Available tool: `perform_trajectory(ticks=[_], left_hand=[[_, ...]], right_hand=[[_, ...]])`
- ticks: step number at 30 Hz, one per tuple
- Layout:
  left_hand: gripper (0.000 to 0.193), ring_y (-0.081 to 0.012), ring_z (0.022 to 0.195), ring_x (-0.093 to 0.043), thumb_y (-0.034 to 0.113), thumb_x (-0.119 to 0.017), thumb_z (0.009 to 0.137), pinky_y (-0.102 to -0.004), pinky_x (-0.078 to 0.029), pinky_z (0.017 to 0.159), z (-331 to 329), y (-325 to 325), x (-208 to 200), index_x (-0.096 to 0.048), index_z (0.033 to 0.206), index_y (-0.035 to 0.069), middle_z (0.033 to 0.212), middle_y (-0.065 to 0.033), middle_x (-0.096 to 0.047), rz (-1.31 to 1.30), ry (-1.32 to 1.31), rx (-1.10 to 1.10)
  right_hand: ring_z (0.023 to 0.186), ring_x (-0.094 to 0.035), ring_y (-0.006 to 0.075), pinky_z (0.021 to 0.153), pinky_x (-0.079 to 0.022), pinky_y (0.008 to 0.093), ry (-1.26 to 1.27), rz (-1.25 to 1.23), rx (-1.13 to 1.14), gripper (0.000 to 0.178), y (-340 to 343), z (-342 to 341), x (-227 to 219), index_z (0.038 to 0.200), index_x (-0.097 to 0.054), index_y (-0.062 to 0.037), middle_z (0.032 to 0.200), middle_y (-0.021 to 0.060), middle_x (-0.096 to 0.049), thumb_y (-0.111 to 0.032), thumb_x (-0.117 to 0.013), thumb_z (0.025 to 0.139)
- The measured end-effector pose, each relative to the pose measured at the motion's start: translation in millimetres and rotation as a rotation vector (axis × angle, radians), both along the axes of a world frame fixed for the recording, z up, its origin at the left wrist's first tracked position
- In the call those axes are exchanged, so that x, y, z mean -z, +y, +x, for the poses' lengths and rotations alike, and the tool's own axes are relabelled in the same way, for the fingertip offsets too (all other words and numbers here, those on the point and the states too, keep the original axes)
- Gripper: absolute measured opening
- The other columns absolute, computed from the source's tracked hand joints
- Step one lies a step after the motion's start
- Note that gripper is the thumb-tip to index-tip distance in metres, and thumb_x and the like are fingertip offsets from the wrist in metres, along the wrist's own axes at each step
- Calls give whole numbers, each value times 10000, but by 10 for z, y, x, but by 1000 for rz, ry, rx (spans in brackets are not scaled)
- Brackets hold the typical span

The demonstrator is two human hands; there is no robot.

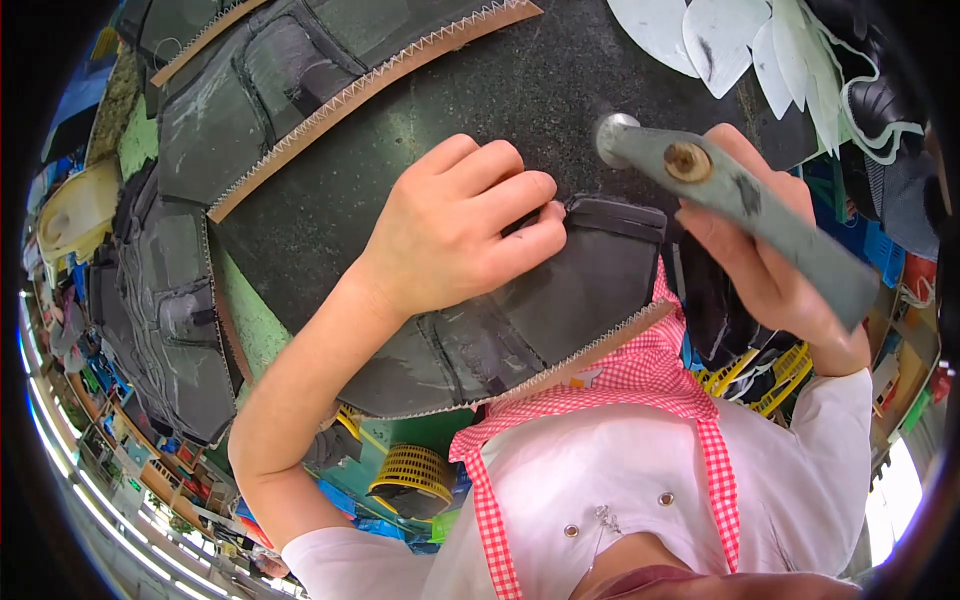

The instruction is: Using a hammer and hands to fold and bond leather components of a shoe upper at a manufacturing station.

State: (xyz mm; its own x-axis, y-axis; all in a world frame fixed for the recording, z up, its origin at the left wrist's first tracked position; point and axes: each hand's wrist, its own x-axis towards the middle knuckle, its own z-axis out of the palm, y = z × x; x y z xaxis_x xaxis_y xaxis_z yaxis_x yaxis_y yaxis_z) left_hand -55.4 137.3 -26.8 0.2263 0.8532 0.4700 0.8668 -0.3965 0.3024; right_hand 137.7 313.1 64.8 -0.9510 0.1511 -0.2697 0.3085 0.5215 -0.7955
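**Hammer raised over a dark leather panel**

I see my right hand [765, 250] clamped around the handle of a grey metal hammer [740, 200]. Its long axis runs from upper left to lower right, the round head pointing up-left, just above the dark bench [560, 90]. A brownish round pin sits in the shaft near the head.

My left hand [455, 225] is curled, fingers together, pressing down on a dark grey leather piece [560, 300] with stitched seams and a tan zigzag-cut edge. It lies at the near edge of the bench.

More such panels [260, 90] lie to the upper left; white cut shapes [740, 40] sit at the top right.
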Motion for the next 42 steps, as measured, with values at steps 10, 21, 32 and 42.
perform_trajectory(ticks=[10,21,32,42], left_hand=[[216,-190,820,-572,125,-834,670,-355,-414,736,56,-80,-91,-736,855,177,873,51,-640,-241,-322,-303],[197,-215,907,-569,156,-823,698,-383,-401,830,145,-250,-53,-752,879,190,921,49,-653,-234,-294,-367],[313,-227,958,-560,174,-845,684,-393,-395,878,251,-368,-114,-778,988,205,967,47,-662,-249,-251,-439],[272,-225,985,-559,165,-835,691,-377,-386,891,187,-481,-148,-777,954,202,955,58,-665,-294,-293,-517]], right_hand=[[700,-580,430,570,-447,406,-162,49,-232,231,-66,-51,140,1044,-514,8,784,194,-548,-82,-686,918],[723,-592,446,561,-449,429,-55,27,-233,251,8,-188,177,1094,-501,-30,753,196,-547,-106,-674,930],[663,-548,445,556,-440,423,61,116,-217,230,-26,-337,140,1019,-487,-28,742,178,-566,-99,-685,928],[609,-607,382,519,-460,441,-14,70,-295,168,-45,-317,163,1035,-540,-50,636,173,-550,-156,-648,962]])
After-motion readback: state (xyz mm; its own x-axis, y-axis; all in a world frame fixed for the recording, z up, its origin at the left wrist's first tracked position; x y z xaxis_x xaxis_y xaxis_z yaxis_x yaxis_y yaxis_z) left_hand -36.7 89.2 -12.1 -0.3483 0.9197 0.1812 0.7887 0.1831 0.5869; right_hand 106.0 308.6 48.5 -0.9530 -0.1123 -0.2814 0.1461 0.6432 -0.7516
